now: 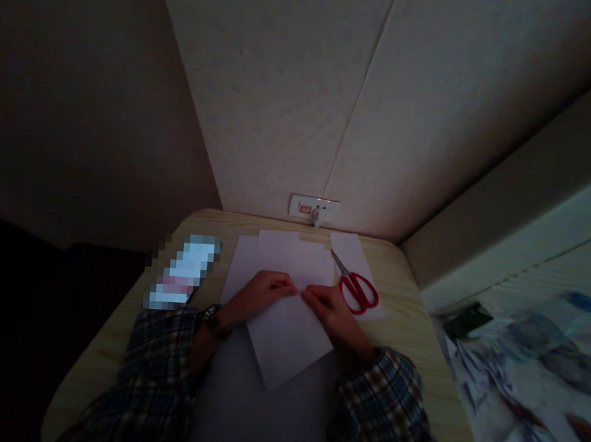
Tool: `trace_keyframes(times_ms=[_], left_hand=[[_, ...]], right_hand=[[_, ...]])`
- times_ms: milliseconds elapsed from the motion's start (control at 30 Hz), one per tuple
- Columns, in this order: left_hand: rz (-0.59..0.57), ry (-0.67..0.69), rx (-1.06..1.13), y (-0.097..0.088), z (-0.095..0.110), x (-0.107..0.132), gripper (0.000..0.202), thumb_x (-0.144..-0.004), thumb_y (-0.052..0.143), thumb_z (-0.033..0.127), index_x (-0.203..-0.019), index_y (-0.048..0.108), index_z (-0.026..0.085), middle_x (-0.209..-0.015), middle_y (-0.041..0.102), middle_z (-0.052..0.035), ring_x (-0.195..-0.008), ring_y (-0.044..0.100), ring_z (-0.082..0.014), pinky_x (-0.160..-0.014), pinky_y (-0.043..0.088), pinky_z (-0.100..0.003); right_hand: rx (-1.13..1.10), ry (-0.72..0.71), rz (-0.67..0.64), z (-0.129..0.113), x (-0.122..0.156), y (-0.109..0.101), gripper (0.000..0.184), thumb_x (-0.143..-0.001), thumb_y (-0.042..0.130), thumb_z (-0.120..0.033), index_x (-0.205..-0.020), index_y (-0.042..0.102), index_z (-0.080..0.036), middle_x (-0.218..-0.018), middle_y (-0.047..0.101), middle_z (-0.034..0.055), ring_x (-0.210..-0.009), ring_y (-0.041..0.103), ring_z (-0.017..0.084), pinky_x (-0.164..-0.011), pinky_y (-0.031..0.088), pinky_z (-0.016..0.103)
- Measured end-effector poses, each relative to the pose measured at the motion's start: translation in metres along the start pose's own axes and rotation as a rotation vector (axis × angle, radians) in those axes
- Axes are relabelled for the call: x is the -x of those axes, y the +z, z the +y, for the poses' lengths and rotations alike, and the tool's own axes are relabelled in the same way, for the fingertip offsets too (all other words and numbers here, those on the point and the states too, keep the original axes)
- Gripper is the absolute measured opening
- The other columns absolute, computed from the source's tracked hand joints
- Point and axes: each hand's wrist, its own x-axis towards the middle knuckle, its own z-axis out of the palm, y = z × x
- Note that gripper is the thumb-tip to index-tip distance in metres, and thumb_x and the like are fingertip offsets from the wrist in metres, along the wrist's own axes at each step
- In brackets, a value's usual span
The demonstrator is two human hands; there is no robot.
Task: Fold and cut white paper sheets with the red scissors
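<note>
A white sheet of paper (288, 340) lies at a slant under both my hands, on top of other white paper. My left hand (263, 294) pinches its upper edge, thumb and fingers pressed together. From the other side my right hand (333, 310) pinches the same edge, the two sets of fingertips almost meeting. Whether the edge is folded there is too dim to tell. Right of my right hand, red-handled scissors (358, 293) rest with closed blades pointing away, partly over a narrow white paper strip (348, 247).
A lit phone (185, 271), blurred out, lies left on the wooden table (101, 356). More white paper (279, 241) is spread toward the wall. A wall socket (313, 209) with a plug sits behind the table. Cluttered bags and papers (531, 369) lie at the right.
</note>
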Motion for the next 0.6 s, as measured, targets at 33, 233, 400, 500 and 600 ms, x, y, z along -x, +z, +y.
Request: trace_keyframes(times_ms=[33, 233, 400, 500, 600], left_hand=[[-0.018, -0.003, -0.001, 0.0004, -0.0008, -0.0001, 0.025, -0.074, 0.055, 0.037, -0.061, 0.056, 0.016, -0.056, 0.049, 0.0043, -0.056, 0.045, -0.0118, -0.050, 0.031, -0.021], [-0.147, 0.002, -0.052, 0.0039, -0.0035, -0.0007, 0.030, -0.075, 0.055, 0.041, -0.061, 0.055, 0.015, -0.055, 0.047, 0.0054, -0.055, 0.043, -0.0103, -0.052, 0.029, -0.021], [-0.181, 0.000, -0.031, 0.0021, -0.0037, -0.0016, 0.024, -0.075, 0.056, 0.036, -0.064, 0.057, 0.014, -0.060, 0.050, 0.0047, -0.059, 0.045, -0.0104, -0.056, 0.032, -0.021], [-0.182, -0.002, -0.019, 0.0002, -0.0014, -0.0017, 0.021, -0.074, 0.056, 0.034, -0.066, 0.057, 0.015, -0.060, 0.051, 0.0049, -0.060, 0.046, -0.0104, -0.056, 0.033, -0.020], [-0.174, -0.023, -0.008, -0.0016, 0.0014, -0.0015, 0.021, -0.074, 0.055, 0.033, -0.065, 0.056, 0.015, -0.059, 0.050, 0.0053, -0.059, 0.045, -0.0103, -0.056, 0.032, -0.020]], right_hand=[[0.008, -0.003, -0.008, 0.0005, -0.0005, 0.0002, 0.039, -0.085, 0.044, -0.042, -0.054, 0.038, -0.018, -0.053, 0.031, -0.0044, -0.049, 0.032, 0.009, -0.044, 0.021, 0.023], [0.051, -0.066, -0.045, -0.0010, -0.0041, 0.0018, 0.043, -0.084, 0.043, -0.049, -0.055, 0.040, -0.018, -0.052, 0.032, -0.0049, -0.049, 0.031, 0.009, -0.046, 0.022, 0.023], [0.045, -0.075, -0.028, -0.0017, -0.0045, 0.0026, 0.043, -0.085, 0.041, -0.047, -0.053, 0.036, -0.019, -0.052, 0.030, -0.0050, -0.049, 0.029, 0.009, -0.046, 0.021, 0.023], [0.043, -0.066, 0.019, 0.0026, -0.0044, 0.0024, 0.041, -0.084, 0.042, -0.044, -0.053, 0.033, -0.019, -0.052, 0.028, -0.0049, -0.049, 0.028, 0.009, -0.045, 0.019, 0.024], [0.033, -0.047, 0.065, 0.0062, -0.0043, 0.0019, 0.039, -0.084, 0.042, -0.040, -0.053, 0.032, -0.019, -0.052, 0.028, -0.0047, -0.050, 0.029, 0.009, -0.045, 0.019, 0.024]])
